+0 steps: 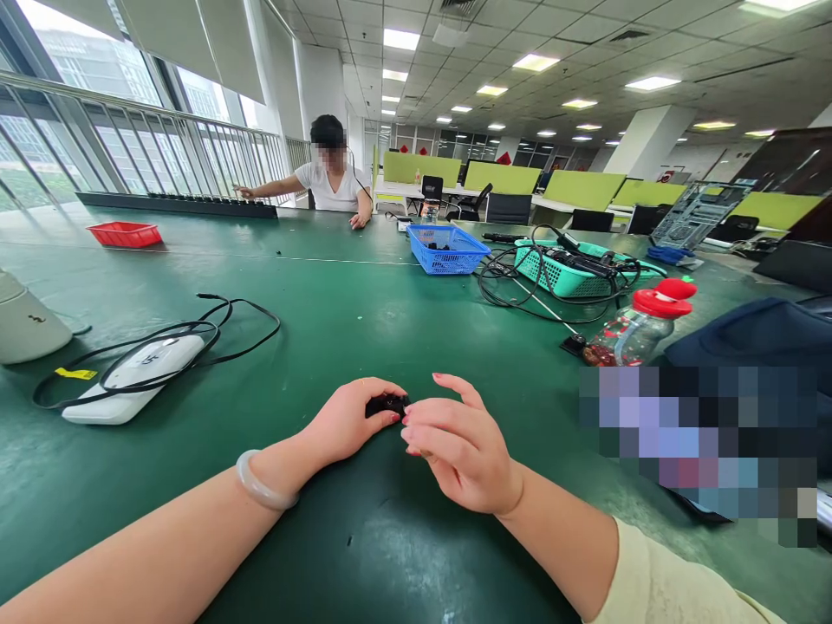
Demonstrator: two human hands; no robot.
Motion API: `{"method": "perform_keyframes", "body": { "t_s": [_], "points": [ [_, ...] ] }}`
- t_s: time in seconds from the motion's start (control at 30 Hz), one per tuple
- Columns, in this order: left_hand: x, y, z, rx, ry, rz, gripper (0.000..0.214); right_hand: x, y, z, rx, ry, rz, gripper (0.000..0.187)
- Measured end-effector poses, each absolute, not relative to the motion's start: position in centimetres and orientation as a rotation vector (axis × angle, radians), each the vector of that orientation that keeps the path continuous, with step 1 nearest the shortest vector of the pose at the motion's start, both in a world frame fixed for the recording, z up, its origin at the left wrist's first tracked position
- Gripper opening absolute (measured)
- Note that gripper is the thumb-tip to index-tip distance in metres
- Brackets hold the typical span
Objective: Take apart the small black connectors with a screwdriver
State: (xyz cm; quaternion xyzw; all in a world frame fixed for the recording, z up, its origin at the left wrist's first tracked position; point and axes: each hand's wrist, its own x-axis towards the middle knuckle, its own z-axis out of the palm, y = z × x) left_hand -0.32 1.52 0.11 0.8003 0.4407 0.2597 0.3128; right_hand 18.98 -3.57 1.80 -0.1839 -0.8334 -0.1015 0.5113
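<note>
My left hand (pixel 347 422) and my right hand (pixel 458 446) meet at the middle of the green table (pixel 364 303). Both pinch a small black object (pixel 386 404) between the fingertips. The left fingers curl round it from the left; the right thumb and fingers close on it from the right, index finger raised. A pale bangle (pixel 260 485) is on my left wrist. Most of the black object is hidden by the fingers.
A white device (pixel 133 377) wrapped in a black cable lies at left, beside a white appliance (pixel 26 325). A blue basket (pixel 447 249), a teal basket (pixel 562 270) of cables and a red-capped bottle (pixel 640 328) stand at right. A red tray (pixel 125 233) sits far left. Another person (pixel 328 173) sits across.
</note>
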Motion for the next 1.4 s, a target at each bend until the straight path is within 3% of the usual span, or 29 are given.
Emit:
{"method": "perform_keyframes", "body": {
  "t_s": [0.2, 0.5, 0.87, 1.2, 1.4],
  "points": [
    [-0.3, 1.4, 0.2, 2.111, 1.164, 0.661, 0.023, 19.2, -2.9, 1.3, -0.624, -1.914, -0.216, 0.050],
    [-0.5, 1.8, -0.2, 2.107, 1.160, 0.654, 0.025, 19.6, -2.4, 1.3, -0.744, -1.797, -0.172, 0.039],
    [-0.3, 1.4, 0.4, 2.070, 1.169, 0.667, 0.027, 19.0, -3.6, 2.3, -0.441, -2.079, -0.290, 0.030],
    [-0.2, 1.4, 0.8, 2.041, 1.170, 0.655, 0.029, 19.2, -3.6, 2.2, -0.479, -2.048, -0.327, 0.029],
    [-0.2, 1.5, 0.7, 2.037, 1.183, 0.647, 0.029, 19.0, -3.7, 2.4, -0.485, -2.031, -0.340, 0.017]
  ]
}}
